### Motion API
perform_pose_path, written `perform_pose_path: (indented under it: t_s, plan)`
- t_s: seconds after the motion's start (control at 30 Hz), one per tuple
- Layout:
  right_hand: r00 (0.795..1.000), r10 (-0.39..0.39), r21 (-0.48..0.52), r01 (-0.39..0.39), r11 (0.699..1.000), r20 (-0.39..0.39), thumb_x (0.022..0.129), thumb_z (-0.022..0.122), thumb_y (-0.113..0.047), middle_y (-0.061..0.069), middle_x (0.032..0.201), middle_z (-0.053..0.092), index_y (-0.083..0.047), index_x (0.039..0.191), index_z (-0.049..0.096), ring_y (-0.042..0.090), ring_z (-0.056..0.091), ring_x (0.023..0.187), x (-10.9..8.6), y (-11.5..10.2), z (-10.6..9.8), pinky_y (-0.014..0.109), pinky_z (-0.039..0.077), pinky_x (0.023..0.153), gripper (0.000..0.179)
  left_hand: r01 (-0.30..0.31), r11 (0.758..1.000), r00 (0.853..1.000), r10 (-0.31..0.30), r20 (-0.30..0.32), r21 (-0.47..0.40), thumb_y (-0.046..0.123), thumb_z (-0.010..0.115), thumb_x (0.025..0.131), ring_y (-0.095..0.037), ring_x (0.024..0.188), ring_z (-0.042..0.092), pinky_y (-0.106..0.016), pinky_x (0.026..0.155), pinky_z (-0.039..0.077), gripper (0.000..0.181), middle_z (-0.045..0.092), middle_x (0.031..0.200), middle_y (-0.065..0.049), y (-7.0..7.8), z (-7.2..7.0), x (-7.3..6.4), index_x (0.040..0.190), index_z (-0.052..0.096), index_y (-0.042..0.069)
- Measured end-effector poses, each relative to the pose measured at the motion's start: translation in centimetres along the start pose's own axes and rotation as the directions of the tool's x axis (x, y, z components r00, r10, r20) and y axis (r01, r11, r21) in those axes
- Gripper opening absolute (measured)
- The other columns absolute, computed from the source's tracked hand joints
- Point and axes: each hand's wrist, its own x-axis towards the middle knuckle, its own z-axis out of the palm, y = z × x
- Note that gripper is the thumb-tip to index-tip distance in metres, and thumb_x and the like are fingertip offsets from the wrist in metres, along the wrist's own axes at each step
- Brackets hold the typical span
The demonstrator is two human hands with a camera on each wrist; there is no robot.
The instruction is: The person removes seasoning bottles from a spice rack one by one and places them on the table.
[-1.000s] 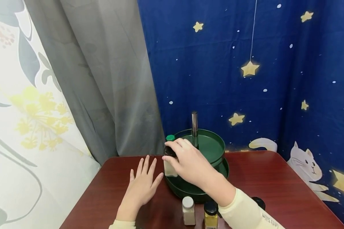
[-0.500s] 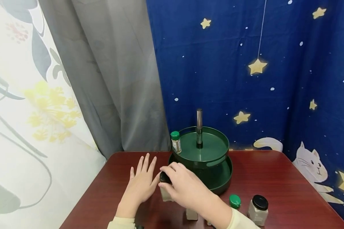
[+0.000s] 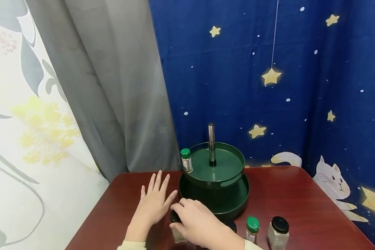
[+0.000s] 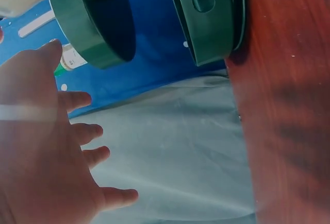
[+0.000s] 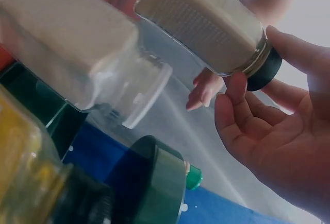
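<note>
My right hand [image 3: 198, 220] pinches the black lid of a clear jar [image 3: 178, 236] of pale powder, in front of the green two-tier rack [image 3: 214, 210]. In the right wrist view, thumb and fingers grip that lid and the jar's body [image 5: 201, 23] shows plainly. My left hand [image 3: 153, 205] is just left of the jar with its fingers straight and spread, holding nothing. At the left edge of the rack's upper tier stands a green-capped spice bottle [image 3: 186, 162]. The lower tier is partly hidden by the upper one.
On the table's right front stand a green-capped bottle [image 3: 252, 229] and a black-lidded jar [image 3: 278, 234]. Another black lid [image 3: 230, 225] peeks from behind my right arm. The right wrist view shows a white-topped jar [image 5: 67, 33] and a yellow-filled jar [image 5: 20, 162]. Curtains hang behind.
My right hand has brought the black-lidded jar from the rack's left side down toward the table's front. My left hand stays in nearly the same place.
</note>
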Motion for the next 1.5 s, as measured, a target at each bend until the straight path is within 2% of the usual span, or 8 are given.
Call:
perform_pose_path:
  t_s: [0.17, 0.33, 0.67, 0.97, 1.3, 1.5]
  plan:
    - [0.999, 0.004, -0.013, -0.004, 1.0, 0.053, 0.097, 0.077, -0.047, -0.01, 0.106, 0.073, -0.023, 0.127, 0.075, 0.003, 0.066, 0.092, 0.3, -0.1, 0.7, 0.027, 0.059, 0.086, 0.038, -0.008, 1.0, 1.0, 0.008, -0.008, -0.001, 0.067, 0.042, 0.108, -0.037, 0.169, 0.004, -0.079, 0.126, 0.007, 0.078, 0.007, 0.182, -0.008, 0.0, 0.0, 0.2, 0.171, 0.028, 0.022]
    - [0.995, 0.0, -0.019, 0.002, 1.0, 0.096, 0.095, 0.08, -0.045, -0.012, 0.102, 0.072, -0.025, 0.123, 0.076, 0.001, 0.065, 0.088, 0.5, -0.2, 1.4, 0.025, 0.053, 0.08, 0.035, -0.013, 1.0, 1.0, 0.013, -0.012, -0.017, 0.066, 0.043, 0.108, -0.038, 0.169, 0.005, -0.08, 0.126, 0.006, 0.079, 0.008, 0.182, -0.008, 0.1, 0.0, 0.4, 0.171, 0.028, 0.021]
    - [0.987, -0.004, 0.012, 0.002, 1.0, 0.16, 0.094, 0.08, -0.041, -0.012, 0.097, 0.072, -0.023, 0.116, 0.077, 0.0, 0.061, 0.086, 0.5, 0.3, 2.7, 0.024, 0.048, 0.08, 0.028, -0.02, 1.0, 1.0, 0.02, -0.003, -0.017, 0.066, 0.042, 0.108, -0.039, 0.169, 0.005, -0.08, 0.126, 0.006, 0.078, 0.007, 0.182, -0.008, -0.1, 0.2, 0.6, 0.17, 0.03, 0.02]
    - [0.985, 0.001, -0.045, 0.007, 0.999, 0.17, 0.094, 0.079, -0.042, -0.013, 0.097, 0.073, -0.024, 0.114, 0.077, 0.0, 0.063, 0.089, 0.9, 0.7, 3.8, 0.027, 0.053, 0.086, 0.027, -0.024, 0.999, 1.0, 0.024, 0.002, -0.027, 0.065, 0.044, 0.108, -0.039, 0.169, 0.006, -0.08, 0.126, 0.006, 0.077, 0.009, 0.182, -0.009, -0.2, 0.1, 0.7, 0.17, 0.031, 0.02]
    - [0.986, 0.017, -0.073, -0.005, 0.997, 0.164, 0.093, 0.08, -0.044, -0.012, 0.099, 0.071, -0.026, 0.116, 0.076, 0.004, 0.065, 0.085, 1.5, 0.9, 4.5, 0.026, 0.047, 0.075, 0.03, -0.033, 0.999, 0.999, 0.033, 0.004, -0.031, 0.069, 0.041, 0.107, -0.038, 0.169, 0.005, -0.079, 0.127, 0.007, 0.08, 0.008, 0.182, -0.008, -0.2, 0.0, 1.2, 0.17, 0.031, 0.02]
    - [0.984, 0.014, -0.075, -0.001, 0.997, 0.176, 0.094, 0.078, -0.048, -0.012, 0.103, 0.071, -0.027, 0.123, 0.073, 0.004, 0.066, 0.088, 1.1, 1.0, 4.1, 0.027, 0.049, 0.077, 0.036, -0.04, 0.998, 0.999, 0.04, 0.003, -0.04, 0.07, 0.041, 0.107, -0.039, 0.169, 0.006, -0.08, 0.126, 0.007, 0.08, 0.01, 0.182, -0.009, -0.1, -0.1, 1.4, 0.17, 0.032, 0.02]
